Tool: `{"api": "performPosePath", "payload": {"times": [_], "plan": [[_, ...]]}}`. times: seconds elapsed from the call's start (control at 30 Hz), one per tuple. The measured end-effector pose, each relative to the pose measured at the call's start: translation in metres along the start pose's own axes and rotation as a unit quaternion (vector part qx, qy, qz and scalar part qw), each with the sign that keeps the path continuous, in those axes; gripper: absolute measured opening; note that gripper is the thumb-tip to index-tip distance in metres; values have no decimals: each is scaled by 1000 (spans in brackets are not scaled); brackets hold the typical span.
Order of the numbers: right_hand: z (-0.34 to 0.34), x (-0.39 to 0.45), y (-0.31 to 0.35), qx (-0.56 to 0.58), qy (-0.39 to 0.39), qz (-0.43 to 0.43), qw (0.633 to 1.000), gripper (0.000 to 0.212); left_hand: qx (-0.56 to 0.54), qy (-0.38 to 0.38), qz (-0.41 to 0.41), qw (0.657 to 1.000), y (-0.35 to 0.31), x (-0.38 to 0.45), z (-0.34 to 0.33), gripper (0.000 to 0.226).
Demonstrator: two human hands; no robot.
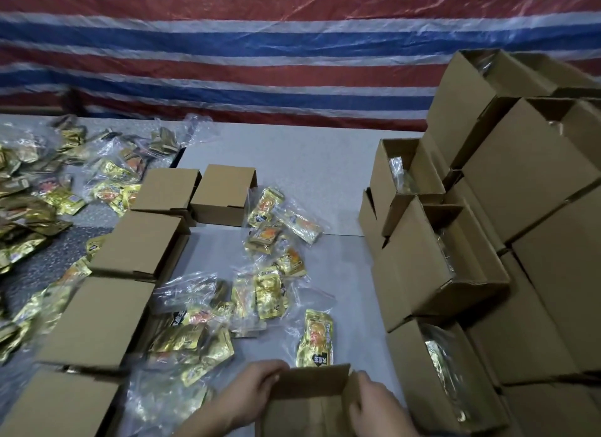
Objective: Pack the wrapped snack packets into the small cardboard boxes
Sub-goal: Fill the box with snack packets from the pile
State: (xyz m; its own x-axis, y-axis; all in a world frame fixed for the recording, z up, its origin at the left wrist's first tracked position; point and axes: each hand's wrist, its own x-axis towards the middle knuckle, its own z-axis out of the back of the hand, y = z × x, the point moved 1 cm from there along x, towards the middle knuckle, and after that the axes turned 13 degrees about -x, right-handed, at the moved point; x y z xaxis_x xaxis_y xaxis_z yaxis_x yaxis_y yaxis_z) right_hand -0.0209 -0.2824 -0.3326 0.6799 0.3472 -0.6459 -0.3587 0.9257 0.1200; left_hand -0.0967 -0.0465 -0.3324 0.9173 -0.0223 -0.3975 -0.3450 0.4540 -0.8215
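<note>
Nearest the camera, both hands hold an open box at the table's near edge: the left hand curls round its left wall with the thumb on the rim, and the right hand grips its right wall, fingers bent over the edge. The inside of this box is only partly visible. Just beyond its far rim lies a gold packet in a clear bag, and more bagged packets are scattered up the middle of the grey table. To the left a row of closed boxes runs away from the camera, with a loose heap of gold packets farther left. On the right a stack of boxes rises in tiers; several lie open toward the camera with gold packets showing inside. Behind the table hangs a tarp striped red, white and blue.
</note>
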Motion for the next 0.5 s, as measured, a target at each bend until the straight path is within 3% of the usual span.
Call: {"api": "performPosePath", "payload": {"times": [0.1,0.27,0.4,0.5], "plan": [[8,6,0,26,-60,-6,998,34,26,-24,-47,998,-5,15,3,27],[17,16,0,13,-75,-3,997,31,96,-3,-78,992,-9,38,13,27],[19,15,-1,17,-75,3,997,27,156,33,-60,985,-9,41,14,28],[21,14,-3,9,-93,9,996,36,127,-15,-20,992,-17,45,13,32]]}}
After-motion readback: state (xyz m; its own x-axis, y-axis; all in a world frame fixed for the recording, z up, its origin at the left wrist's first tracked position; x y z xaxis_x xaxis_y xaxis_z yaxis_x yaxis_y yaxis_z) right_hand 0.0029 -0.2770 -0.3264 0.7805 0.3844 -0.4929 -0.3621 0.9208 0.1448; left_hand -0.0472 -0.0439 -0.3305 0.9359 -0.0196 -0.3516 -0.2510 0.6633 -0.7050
